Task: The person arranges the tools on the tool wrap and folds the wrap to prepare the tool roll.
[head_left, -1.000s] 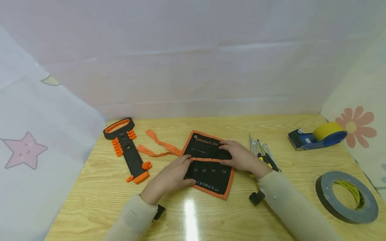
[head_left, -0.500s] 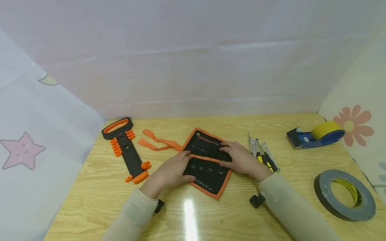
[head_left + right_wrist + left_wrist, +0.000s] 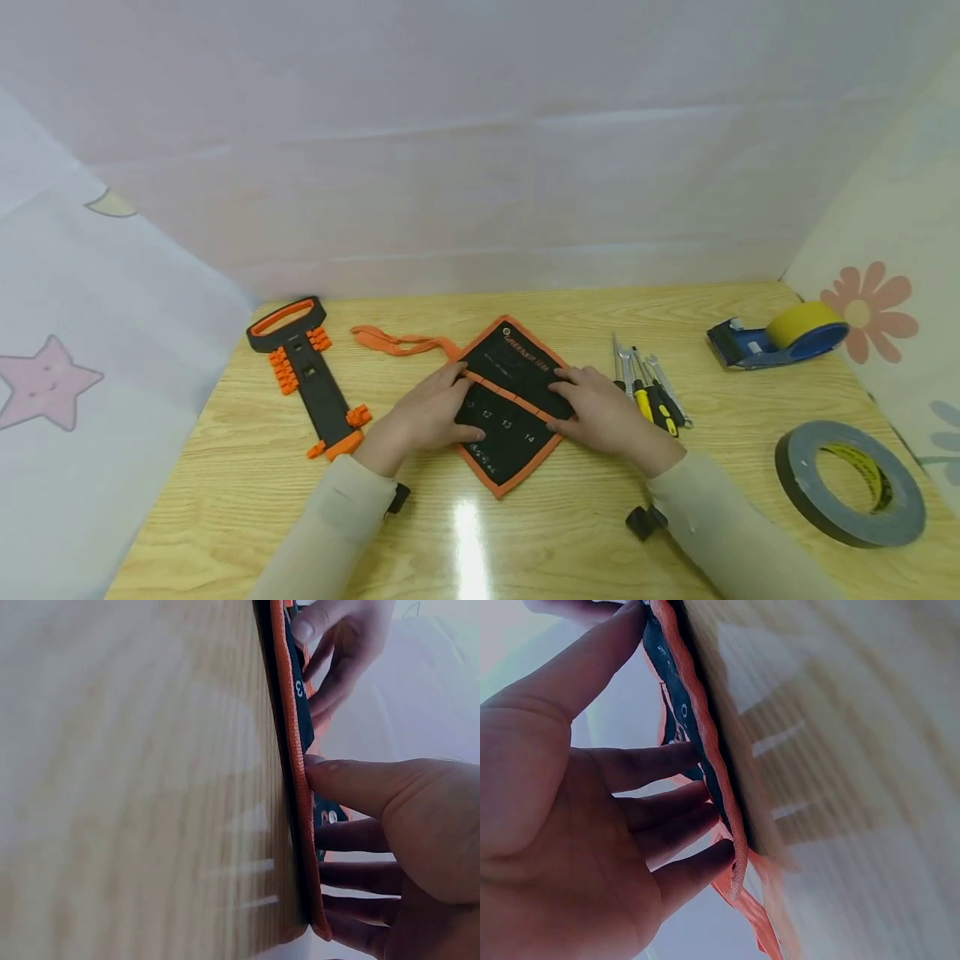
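A flat black tool pouch [image 3: 504, 360] with orange trim and printed numbers lies turned on the table, one corner toward the person. An orange tie strap trails from its left corner. My left hand [image 3: 429, 412] rests on the left side; in the left wrist view its fingers [image 3: 671, 757] reach to the orange edge, held fairly straight. My right hand [image 3: 606, 410] lies at the right side, thumb [image 3: 352, 784] and fingers spread and touching the pouch near its orange border [image 3: 300, 787].
Right of the pouch lie several screwdrivers and wrenches [image 3: 651, 392]. A blue tape dispenser [image 3: 757, 346] with yellow tape and a large grey tape roll [image 3: 806, 492] stand farther right. At left is a black-and-orange handled holder [image 3: 326, 400]. A cloth wall [image 3: 480, 200] closes the back.
The pouch has turned clockwise under both hands, its near corner swinging left. Its strap ends, apart before, now lie close together. Both hands stay on the pouch.
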A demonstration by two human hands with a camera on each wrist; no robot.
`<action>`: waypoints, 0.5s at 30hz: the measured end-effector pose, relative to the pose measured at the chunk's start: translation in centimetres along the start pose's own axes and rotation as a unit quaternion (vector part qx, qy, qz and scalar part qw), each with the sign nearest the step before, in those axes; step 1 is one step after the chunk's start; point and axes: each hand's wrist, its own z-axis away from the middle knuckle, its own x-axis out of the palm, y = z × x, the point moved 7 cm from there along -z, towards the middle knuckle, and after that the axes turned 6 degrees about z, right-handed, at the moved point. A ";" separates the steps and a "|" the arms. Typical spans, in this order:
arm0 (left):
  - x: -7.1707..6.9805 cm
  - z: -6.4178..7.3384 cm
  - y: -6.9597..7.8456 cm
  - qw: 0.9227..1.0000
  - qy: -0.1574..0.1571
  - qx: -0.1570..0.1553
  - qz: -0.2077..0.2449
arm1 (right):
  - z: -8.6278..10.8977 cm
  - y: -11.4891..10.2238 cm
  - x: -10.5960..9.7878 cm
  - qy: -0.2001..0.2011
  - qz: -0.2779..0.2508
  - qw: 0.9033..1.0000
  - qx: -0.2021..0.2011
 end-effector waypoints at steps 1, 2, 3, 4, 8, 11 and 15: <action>0.0 -0.1 0.0 1.000 -0.001 0.000 -0.001 | 0.1 -0.1 0.0 0.000 0.003 1.000 0.002; -0.1 -0.2 0.0 1.000 -0.002 -0.001 -0.001 | 0.2 -0.2 0.1 0.001 0.007 1.000 0.004; -0.1 -0.3 -0.1 1.000 -0.002 -0.001 -0.001 | 0.3 -0.3 0.2 0.001 0.012 1.000 0.006; -0.1 -0.4 -0.1 1.000 -0.003 -0.001 0.001 | 0.4 -0.4 0.2 0.000 0.016 1.000 0.008; -0.2 -0.6 0.0 1.000 -0.003 0.002 0.005 | 0.7 -0.8 0.3 0.005 0.030 0.999 0.014; -0.3 -0.8 0.0 1.000 -0.002 0.004 0.004 | 1.0 -1.0 0.2 0.009 0.033 0.999 0.018; -0.3 -1.1 -0.2 1.000 -0.004 0.003 0.005 | 1.3 -1.3 0.1 0.014 0.039 0.999 0.018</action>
